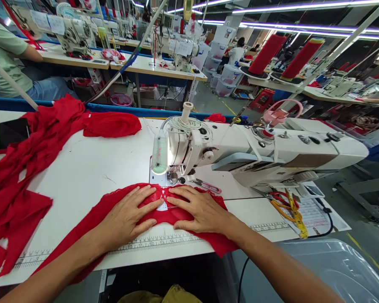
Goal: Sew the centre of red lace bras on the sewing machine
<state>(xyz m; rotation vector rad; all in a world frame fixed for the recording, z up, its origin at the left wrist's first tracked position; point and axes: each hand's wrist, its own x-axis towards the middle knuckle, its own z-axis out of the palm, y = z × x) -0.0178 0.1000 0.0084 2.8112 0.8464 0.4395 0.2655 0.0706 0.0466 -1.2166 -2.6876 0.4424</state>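
Note:
A red lace-edged fabric piece (110,210) lies across the front of the sewing table, just before the needle area of a white sewing machine (221,143). My left hand (129,212) rests flat on its left part, fingers spread. On the right part lies my right hand (200,208), its fingers also stretched out and pressing the cloth. Between the hands, a small gap in the red cloth shows a white patch (162,202). The machine's presser foot (173,178) is right behind the fabric; whether cloth is under it I cannot tell.
A heap of red fabric (41,147) covers the table's left side, beside a black phone (13,133). Thread snips (208,186) lie by the needle plate. Orange-handled scissors (282,209) and a yellow tape measure (298,216) lie right. A clear plastic bin (318,269) stands below.

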